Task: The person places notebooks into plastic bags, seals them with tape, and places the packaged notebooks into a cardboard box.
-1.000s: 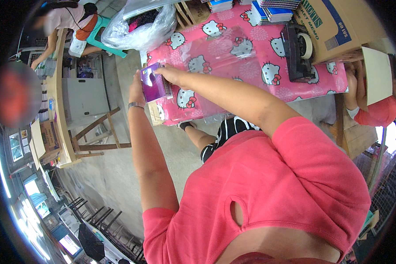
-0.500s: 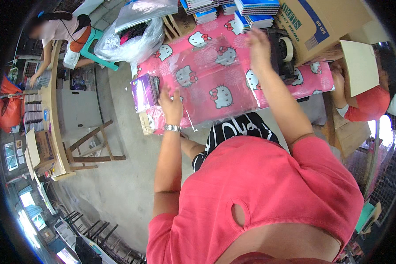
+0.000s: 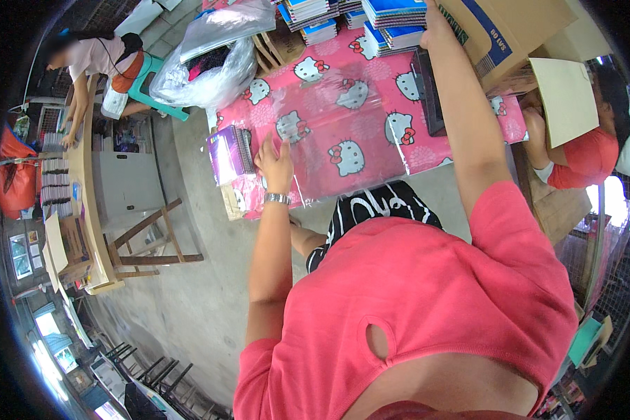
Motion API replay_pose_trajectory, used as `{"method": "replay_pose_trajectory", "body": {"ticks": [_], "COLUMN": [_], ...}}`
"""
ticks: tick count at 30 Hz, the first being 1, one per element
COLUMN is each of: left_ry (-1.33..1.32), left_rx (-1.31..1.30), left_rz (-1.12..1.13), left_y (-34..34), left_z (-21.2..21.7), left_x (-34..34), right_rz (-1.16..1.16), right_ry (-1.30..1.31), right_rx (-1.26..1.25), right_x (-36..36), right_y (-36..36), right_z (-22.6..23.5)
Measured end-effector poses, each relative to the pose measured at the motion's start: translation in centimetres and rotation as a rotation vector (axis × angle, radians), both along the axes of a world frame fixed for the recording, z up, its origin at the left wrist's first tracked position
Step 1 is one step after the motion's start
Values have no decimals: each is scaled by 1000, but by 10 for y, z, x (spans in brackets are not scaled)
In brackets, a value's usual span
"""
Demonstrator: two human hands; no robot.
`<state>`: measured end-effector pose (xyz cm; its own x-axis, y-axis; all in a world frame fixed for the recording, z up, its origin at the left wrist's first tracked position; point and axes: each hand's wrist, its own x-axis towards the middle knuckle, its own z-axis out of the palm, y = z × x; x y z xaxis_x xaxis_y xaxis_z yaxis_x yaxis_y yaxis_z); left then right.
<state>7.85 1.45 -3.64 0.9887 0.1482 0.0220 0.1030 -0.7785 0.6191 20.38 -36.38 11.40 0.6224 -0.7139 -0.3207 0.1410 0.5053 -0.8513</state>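
My left hand (image 3: 274, 168), fingers spread and empty, hovers at the left part of a pink patterned tablecloth (image 3: 362, 133). Just left of it lies a small pile of purple spiral notebooks (image 3: 229, 150). Far forward, my right hand (image 3: 438, 28) is closed at the right side of a stack of blue spiral notebooks (image 3: 397, 15); its fingertips are partly out of view. Clear plastic (image 3: 315, 150) covers the table's middle. Beneath my right forearm a black tape dispenser (image 3: 427, 94) is partly hidden.
An open cardboard box (image 3: 514, 31) stands at the back right. A clear plastic bag (image 3: 213, 73) sits at the far left corner. One person in red (image 3: 584, 157) is at the right; another (image 3: 98, 56) works at a long wooden table (image 3: 84, 189) on the left.
My right hand has moved forward and slightly right, from above the tablecloth to the blue notebooks. My left hand has shifted slightly beside the purple notebooks.
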Motion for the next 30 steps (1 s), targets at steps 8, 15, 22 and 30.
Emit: {"method": "replay_pose_trajectory", "body": {"ticks": [8,15,22,30], "left_ry": [-223,-244,159,213], "left_rx": [-200,-545,-730,-898], "left_rz": [-55,-261,-586,-526], "left_y": [9,-8,-27,-33], "left_z": [38,83,94,50], "left_x": [-33,-26,-29,-66], "right_rz": [-39,286,1163,1139], "right_ry": [5,-85,-362,-419], "right_rx": [-115,-1038,-1101,-754], "right_x": [66,-3,-152,-194], "right_y": [-50,17,120,120], "right_z": [-60,-32,-59,-117]}}
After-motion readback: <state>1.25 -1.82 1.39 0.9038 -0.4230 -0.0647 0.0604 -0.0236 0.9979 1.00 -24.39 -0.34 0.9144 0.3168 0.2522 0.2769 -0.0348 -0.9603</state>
